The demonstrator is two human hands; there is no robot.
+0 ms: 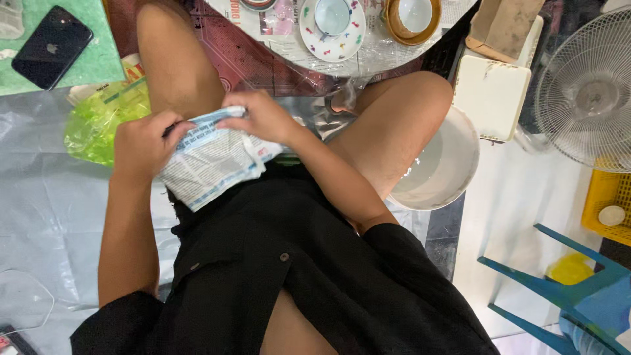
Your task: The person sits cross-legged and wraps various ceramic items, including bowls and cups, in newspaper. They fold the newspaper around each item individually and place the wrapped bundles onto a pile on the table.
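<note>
A bundle wrapped in newspaper [210, 161] rests on my lap, over my black clothing. My left hand [141, 144] grips its left side with the fingers curled around the paper. My right hand [259, 118] pinches the upper edge of the paper, fingers closed on it. What lies inside the wrap is hidden. My bare knees stick out on both sides of the bundle.
A white basin [447, 164] with water sits by my right knee. Ahead, a patterned saucer with a cup [332, 23] and a brown-rimmed cup [413, 18] lie on newspaper. A black phone [51, 46], green plastic bag [98, 121], fan [588, 85], blue stool [565, 289], yellow crate [608, 204].
</note>
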